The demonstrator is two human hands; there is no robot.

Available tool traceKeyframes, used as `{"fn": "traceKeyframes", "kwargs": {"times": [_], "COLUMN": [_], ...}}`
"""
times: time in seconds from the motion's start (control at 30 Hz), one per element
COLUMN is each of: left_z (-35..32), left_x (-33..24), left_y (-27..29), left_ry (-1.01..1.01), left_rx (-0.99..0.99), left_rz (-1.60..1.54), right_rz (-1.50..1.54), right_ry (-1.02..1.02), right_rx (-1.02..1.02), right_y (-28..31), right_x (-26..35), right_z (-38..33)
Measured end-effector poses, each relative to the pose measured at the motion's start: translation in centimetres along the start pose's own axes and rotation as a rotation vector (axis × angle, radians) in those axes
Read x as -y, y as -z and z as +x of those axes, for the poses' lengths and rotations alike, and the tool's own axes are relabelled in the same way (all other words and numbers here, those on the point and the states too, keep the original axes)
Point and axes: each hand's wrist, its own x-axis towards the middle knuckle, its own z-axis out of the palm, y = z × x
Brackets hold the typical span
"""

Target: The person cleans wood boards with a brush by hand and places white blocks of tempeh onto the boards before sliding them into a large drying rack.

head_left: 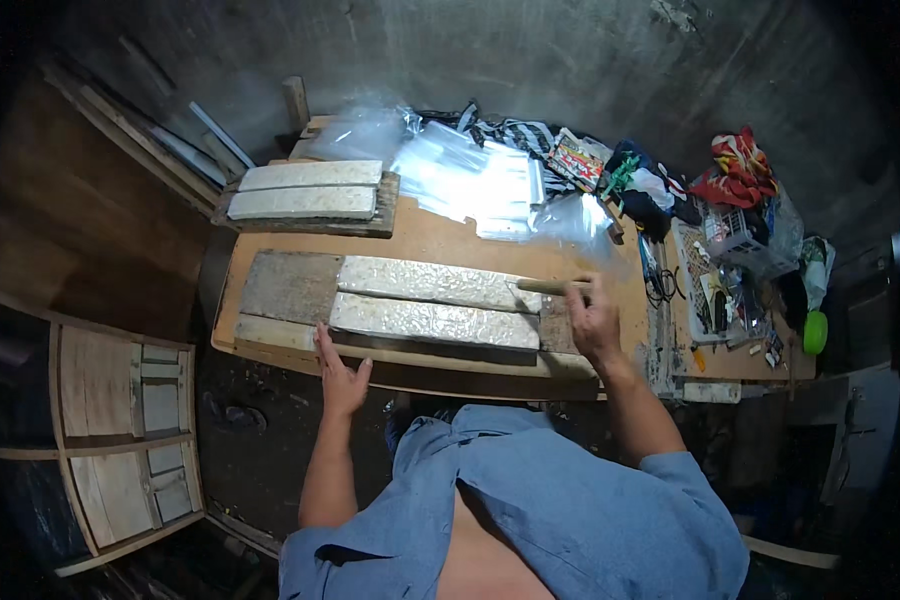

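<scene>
Two long off-white slabs (435,318) with glossy, bumpy tops lie side by side on a weathered wooden board (285,285) in front of me. My right hand (595,322) is closed around a thin tan stick (540,286), whose far end reaches over the right end of the back slab. Whether the stick is a handle or a plain strip, I cannot tell. My left hand (340,382) rests by the board's front edge with fingers stretched out, its fingertips at the front slab's left end. Nothing shows in it.
Behind, two more white slabs (305,203) sit on another board. Clear plastic sheets (470,180) are heaped at the table's back. To the right stand a plastic basket (745,245) of cloths and a tray of small tools. A wooden frame (125,440) stands at lower left.
</scene>
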Motion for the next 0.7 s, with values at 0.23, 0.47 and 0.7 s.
{"fn": "traceKeyframes", "kwargs": {"times": [0.23,0.47,0.7], "left_z": [-0.1,-0.1,0.0], "left_x": [0.4,-0.2,0.4], "left_y": [-0.3,-0.3,-0.4], "left_ry": [-0.017,-0.006,-0.022], "left_rx": [-0.018,-0.034,-0.033], "left_rz": [-0.005,-0.024,0.002], "right_rz": [-0.043,-0.101,-0.111], "right_ry": [0.020,0.120,0.367], "right_rx": [0.042,-0.013,0.122], "right_y": [2.3,0.7,-4.5], "right_x": [-1.7,0.4,3.8], "right_z": [-0.3,0.5,1.3]}}
